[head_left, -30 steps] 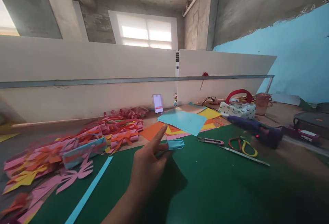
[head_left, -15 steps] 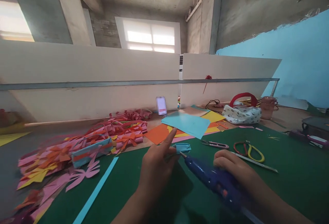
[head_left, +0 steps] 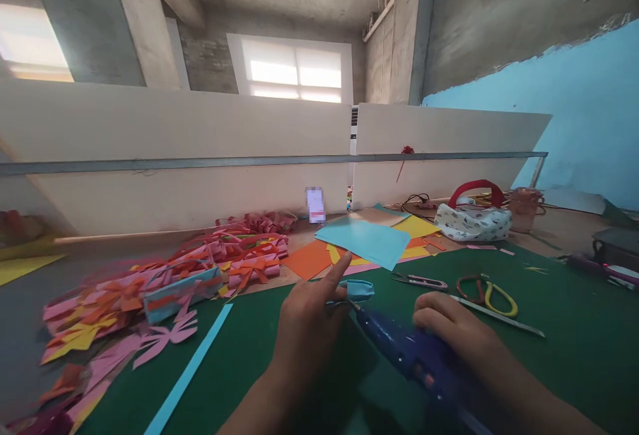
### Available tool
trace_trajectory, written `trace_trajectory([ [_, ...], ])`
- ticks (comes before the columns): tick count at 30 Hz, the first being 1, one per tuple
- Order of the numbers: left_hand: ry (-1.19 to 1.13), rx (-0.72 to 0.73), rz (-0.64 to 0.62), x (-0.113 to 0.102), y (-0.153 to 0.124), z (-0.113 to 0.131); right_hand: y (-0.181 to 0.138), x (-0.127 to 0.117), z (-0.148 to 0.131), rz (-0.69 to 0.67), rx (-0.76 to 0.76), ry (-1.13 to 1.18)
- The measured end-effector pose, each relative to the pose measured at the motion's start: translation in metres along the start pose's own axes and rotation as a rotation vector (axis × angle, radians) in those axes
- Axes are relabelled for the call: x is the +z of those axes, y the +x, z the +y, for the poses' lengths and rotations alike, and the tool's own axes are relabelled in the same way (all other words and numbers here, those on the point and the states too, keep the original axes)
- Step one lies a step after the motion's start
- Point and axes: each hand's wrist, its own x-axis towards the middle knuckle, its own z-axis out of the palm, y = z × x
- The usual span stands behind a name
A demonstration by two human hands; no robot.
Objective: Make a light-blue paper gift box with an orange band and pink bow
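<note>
My left hand [head_left: 310, 318] pinches a small folded piece of light blue paper [head_left: 360, 289], its index finger pointing up and away. Wrapped round a dark blue hot glue gun [head_left: 399, 342] is my right hand [head_left: 452, 328]. The gun's metal nozzle meets the lower edge of the blue paper piece, near my left fingertips; whether it touches I cannot tell. A long light blue paper strip [head_left: 192, 365] lies on the green mat [head_left: 239, 382] left of my hands.
Scissors [head_left: 489, 295], thread snips [head_left: 422, 281] and a metal ruler [head_left: 504, 318] lie to the right. Blue paper sheets [head_left: 367, 239] sit ahead. Cut paper bows and strips [head_left: 164, 272] pile up left. Behind stand a phone [head_left: 315, 205], a fabric basket [head_left: 472, 222] and a pink jug [head_left: 525, 209].
The glue gun's nozzle has shifted slightly down and left along the blue paper piece. My view has turned a little; both hands keep their grips.
</note>
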Motion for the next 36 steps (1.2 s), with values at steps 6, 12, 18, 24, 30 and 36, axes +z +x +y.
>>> trace_trajectory([
  [6,0.022,0.014,-0.014,-0.001,0.002,0.0,-0.002,0.002,-0.002,-0.009,0.01,-0.075],
  [12,0.067,0.07,0.002,-0.003,0.001,-0.001,-0.003,-0.006,0.001,-0.07,0.04,-0.121],
  [18,0.068,0.144,0.029,-0.002,-0.001,-0.002,-0.006,-0.007,0.004,-0.053,0.086,-0.171],
  [24,0.106,0.169,0.031,0.0,-0.001,0.0,-0.01,-0.005,0.008,-0.002,0.053,-0.267],
  [30,0.159,0.091,-0.024,-0.001,0.001,0.001,-0.015,-0.004,0.001,0.001,0.11,-0.391],
  [36,0.162,0.039,-0.07,0.0,0.001,0.004,-0.015,-0.005,-0.003,-0.043,0.135,-0.422],
])
